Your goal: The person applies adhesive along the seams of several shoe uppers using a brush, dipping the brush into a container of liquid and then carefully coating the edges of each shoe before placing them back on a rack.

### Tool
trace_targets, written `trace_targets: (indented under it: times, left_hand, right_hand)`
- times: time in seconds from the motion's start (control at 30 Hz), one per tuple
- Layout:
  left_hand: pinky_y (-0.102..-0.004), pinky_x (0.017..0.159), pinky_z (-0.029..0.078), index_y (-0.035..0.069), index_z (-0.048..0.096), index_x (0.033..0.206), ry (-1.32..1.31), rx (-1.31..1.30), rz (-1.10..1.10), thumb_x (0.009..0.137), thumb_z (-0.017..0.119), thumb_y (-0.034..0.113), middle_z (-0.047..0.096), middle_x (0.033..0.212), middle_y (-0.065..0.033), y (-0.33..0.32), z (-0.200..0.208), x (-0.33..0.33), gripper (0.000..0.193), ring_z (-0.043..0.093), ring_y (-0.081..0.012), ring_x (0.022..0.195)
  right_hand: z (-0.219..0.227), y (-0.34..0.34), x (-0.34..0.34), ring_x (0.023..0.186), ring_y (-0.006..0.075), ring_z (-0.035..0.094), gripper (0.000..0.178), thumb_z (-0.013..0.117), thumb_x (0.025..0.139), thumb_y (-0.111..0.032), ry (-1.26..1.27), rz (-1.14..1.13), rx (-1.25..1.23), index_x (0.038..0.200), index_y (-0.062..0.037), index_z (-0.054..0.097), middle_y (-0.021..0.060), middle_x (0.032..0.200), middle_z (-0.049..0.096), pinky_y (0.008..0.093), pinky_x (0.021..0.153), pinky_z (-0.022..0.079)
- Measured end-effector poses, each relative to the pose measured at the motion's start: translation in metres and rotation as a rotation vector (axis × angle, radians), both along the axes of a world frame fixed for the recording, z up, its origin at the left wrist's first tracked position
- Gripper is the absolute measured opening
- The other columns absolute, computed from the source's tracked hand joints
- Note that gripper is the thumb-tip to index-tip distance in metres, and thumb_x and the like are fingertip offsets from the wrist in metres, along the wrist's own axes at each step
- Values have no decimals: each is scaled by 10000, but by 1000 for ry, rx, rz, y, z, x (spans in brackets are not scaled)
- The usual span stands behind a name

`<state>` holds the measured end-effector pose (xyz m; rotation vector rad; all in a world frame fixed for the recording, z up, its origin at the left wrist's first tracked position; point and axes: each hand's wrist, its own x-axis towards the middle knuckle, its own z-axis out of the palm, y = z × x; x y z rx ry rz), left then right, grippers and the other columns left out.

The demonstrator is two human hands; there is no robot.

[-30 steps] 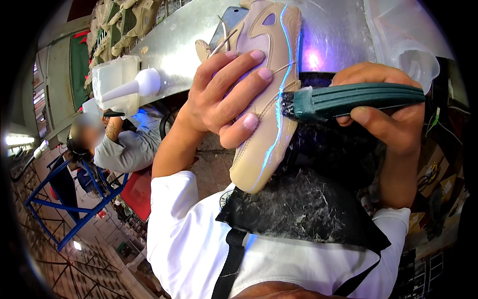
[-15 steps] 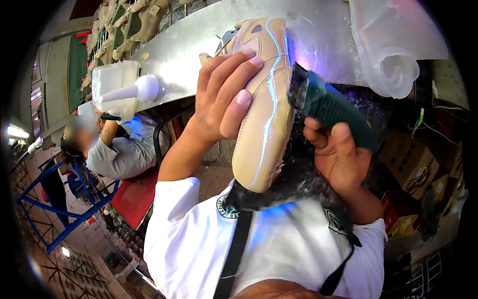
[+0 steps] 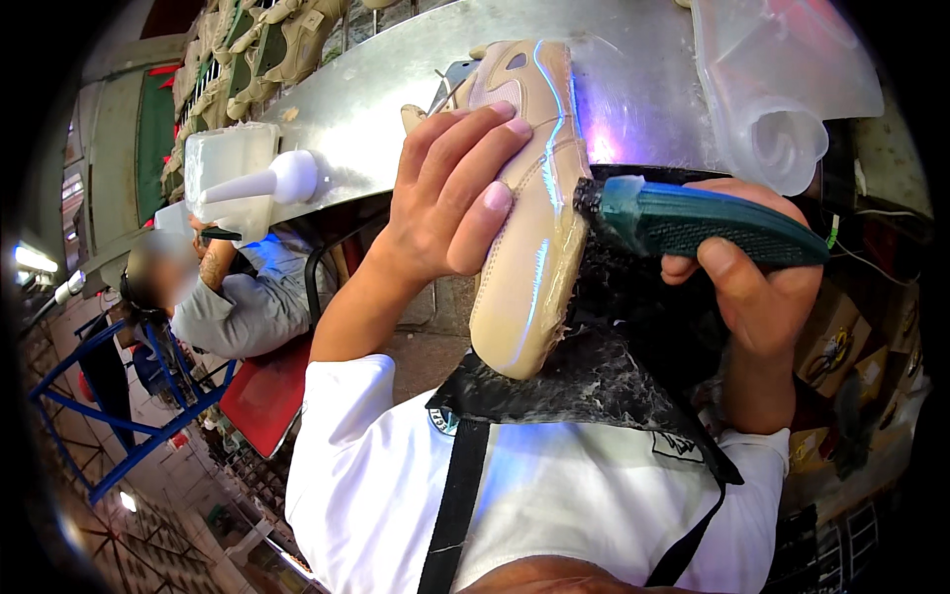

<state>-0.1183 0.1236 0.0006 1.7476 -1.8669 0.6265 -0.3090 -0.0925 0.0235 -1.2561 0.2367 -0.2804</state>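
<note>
A beige shoe upper (image 3: pixel 515 287) lies lengthwise with its toe toward me and its far end over the metal table. A glowing blue line runs along its side, broken near the middle. My left hand (image 3: pixel 445 193) is wrapped over the shoe from the left, fingers pressed on its top. In my right hand (image 3: pixel 757 297) is a brush (image 3: pixel 727 220) with a dark green textured handle, pinched between thumb and fingers. The brush's short dark tip is at the shoe's right side, beside the break in the line. Whether the tip touches the shoe, I cannot tell.
Past the shoe is a metal table (image 3: pixel 386 89) with a translucent container (image 3: pixel 233 163) and white-topped bottle (image 3: pixel 287 178) at left. Rolled clear plastic (image 3: pixel 782 139) hangs at right. More shoes (image 3: pixel 287 45) stand far left. A seated person (image 3: pixel 233 307) works beyond a red seat (image 3: pixel 267 396).
My right hand and the brush have moved right, and the handle has swung from a steep slant to nearly level. The shoe has shifted slightly right. The glowing line now shows a break.
</note>
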Motion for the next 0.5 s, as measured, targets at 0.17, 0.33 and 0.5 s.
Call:
trace_targets:
  times: [0.17,0.33,0.5]
  left_hand:
    - [-535,832,543,34,374,1195,-12,65,-32,820,684,86,631,1194,-268,2,5,2,489,672,-417,1013]
    - [-539,838,542,39,370,1207,-15,126,-32,830,671,76,632,1206,-268,4,8,1,484,671,-418,1028]
    - [-535,840,541,35,372,1196,-38,108,-56,822,671,70,635,1204,-264,-1,10,2,480,671,-419,1029]
  right_hand:
    - [8,-9,1,715,223,670,300,637,825,-98,-160,103,-311,1023,127,657,129,721,695,382,789,539]
    - [8,-10,0,699,223,681,256,658,786,-70,-260,91,-402,979,98,668,126,703,701,365,768,552]
    - [0,-15,3,637,199,692,237,692,793,-83,-374,134,-404,972,72,675,169,776,715,321,645,576]
